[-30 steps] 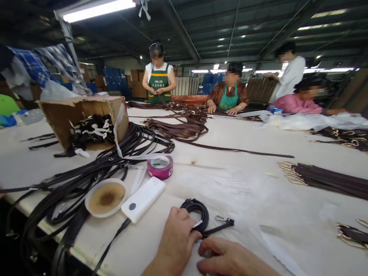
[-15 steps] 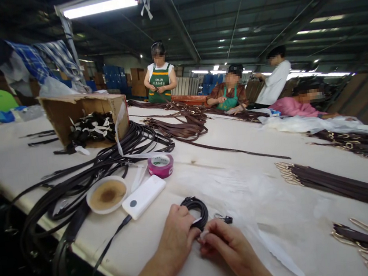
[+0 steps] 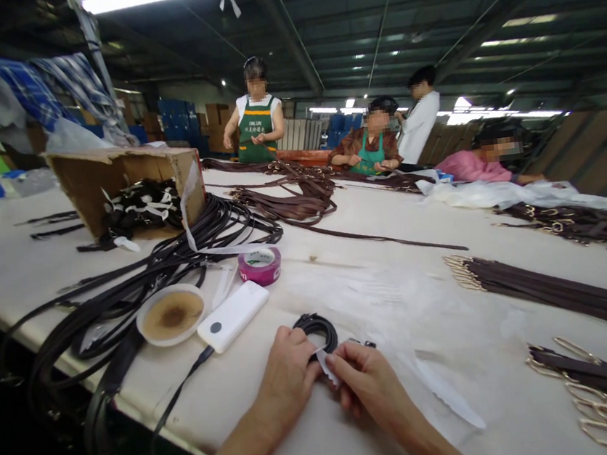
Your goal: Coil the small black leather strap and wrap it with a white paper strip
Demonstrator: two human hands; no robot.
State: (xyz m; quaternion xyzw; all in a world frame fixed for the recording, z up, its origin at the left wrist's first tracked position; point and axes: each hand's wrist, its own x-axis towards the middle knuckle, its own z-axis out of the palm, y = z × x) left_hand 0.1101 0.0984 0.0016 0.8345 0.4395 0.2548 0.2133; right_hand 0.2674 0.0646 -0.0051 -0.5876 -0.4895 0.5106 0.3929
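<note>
A small coil of black strap [image 3: 320, 324] lies on the white table [image 3: 372, 249] near its front edge. My left hand [image 3: 287, 375] rests against the coil with its fingers curled on it. My right hand [image 3: 368, 384] is beside it, pinching a small white strip [image 3: 324, 366] that sits between the two hands at the coil. A small metal clip [image 3: 365, 342] on the strap shows just past my right fingers.
Left of my hands lie a white power bank [image 3: 233, 316], a round dish of brown stuff [image 3: 172, 315], a pink tape roll [image 3: 260, 265] and a heap of black straps [image 3: 139, 283]. A cardboard box [image 3: 124, 189] lies behind. Brown buckled straps [image 3: 557, 293] lie right. Several people work at the far side.
My right hand has come up from the table to the coil and pinched the white strip. The strap's loose end is no longer stretched out to the right. The camera has tilted slightly.
</note>
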